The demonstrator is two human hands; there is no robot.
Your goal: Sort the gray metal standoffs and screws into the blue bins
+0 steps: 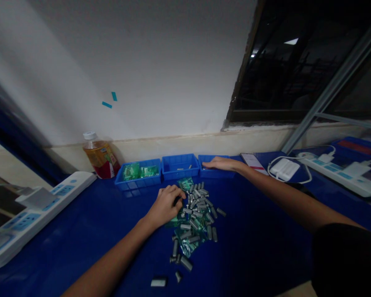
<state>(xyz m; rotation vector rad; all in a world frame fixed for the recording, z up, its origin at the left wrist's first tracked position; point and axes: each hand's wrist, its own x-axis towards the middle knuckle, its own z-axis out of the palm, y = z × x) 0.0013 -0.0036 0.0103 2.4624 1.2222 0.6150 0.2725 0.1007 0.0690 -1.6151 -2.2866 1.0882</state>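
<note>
Left hand (166, 205) curls over cylinders (199, 206) heaped mid-table; I cannot tell if it grips one.
They look light, hard, slick, apt to roll: pinch one across its middle. Right hand (220, 163) lies flat, fingers released, on the far-edge bin (218, 174).

cylinders (195, 214): dull metal (probably) | bins (179, 166): blue plastic | table cover (259, 243): smooth, glossy

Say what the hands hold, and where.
Left hand curls over the grey cylinders; any hold is hidden. Right hand lies flat on a blue bin, holding nothing.

The left hand (165, 205) hides some metal cylinders (198, 206).
</note>
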